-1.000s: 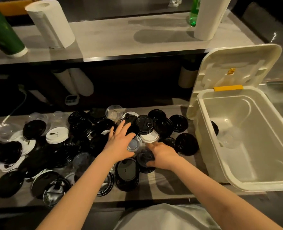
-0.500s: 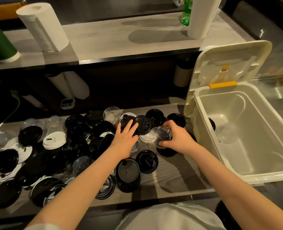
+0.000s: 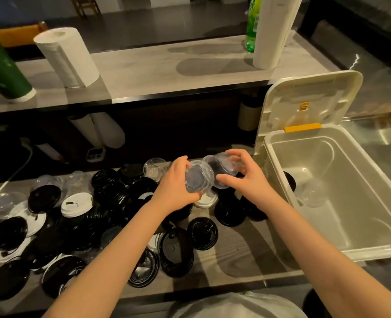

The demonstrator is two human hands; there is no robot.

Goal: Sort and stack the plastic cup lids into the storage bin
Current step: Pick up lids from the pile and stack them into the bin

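My left hand [image 3: 177,184] grips a clear flat lid [image 3: 198,179], raised above the pile. My right hand [image 3: 247,177] holds a clear domed lid [image 3: 222,168] just right of it; the two lids nearly touch. Below lies a heap of black lids [image 3: 112,193], a few white lids [image 3: 76,204] and clear ones [image 3: 154,169] spread over the lower counter. The white storage bin [image 3: 270,145] stands open at the right, its flap [image 3: 309,97] upright, with a clear lid [image 3: 312,195] and a black lid [image 3: 289,180] inside.
On the upper shelf stand a paper towel roll [image 3: 67,57], a green cylinder [image 3: 4,70], a taller white roll [image 3: 272,31] and a green bottle [image 3: 253,24]. A small timer [image 3: 95,154] and a white cable [image 3: 17,171] lie in the shadow behind the pile.
Both hands rose off the pile. My left hand picked up a clear lid; my right hand carried its clear lid up and toward the left one.
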